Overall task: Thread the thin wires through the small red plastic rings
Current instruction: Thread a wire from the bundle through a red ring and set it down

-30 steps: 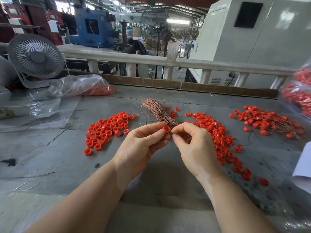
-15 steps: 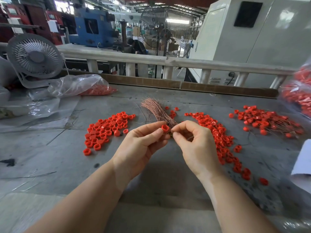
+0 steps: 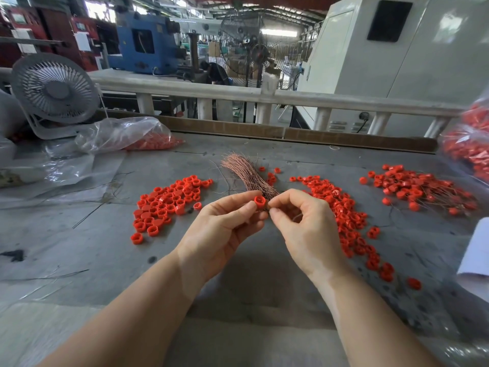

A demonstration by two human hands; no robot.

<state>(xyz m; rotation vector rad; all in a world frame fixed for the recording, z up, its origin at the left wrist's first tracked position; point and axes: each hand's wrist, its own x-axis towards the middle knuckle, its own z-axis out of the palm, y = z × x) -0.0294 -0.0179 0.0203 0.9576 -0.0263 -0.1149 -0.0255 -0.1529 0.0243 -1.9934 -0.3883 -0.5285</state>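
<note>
A red ring (image 3: 259,201) sits pinched in the left hand (image 3: 225,229) over the bench (image 3: 79,250) middle; the right hand (image 3: 304,229) pinches a wire from the copper bundle (image 3: 248,176) just beside it. Loose rings (image 3: 166,205) lie left; a clear bag (image 3: 124,136) holding red pieces rests near the far left edge.

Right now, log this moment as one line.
left hand: pinches ring | right hand: pinches wire at ring | bundle: on table
</note>
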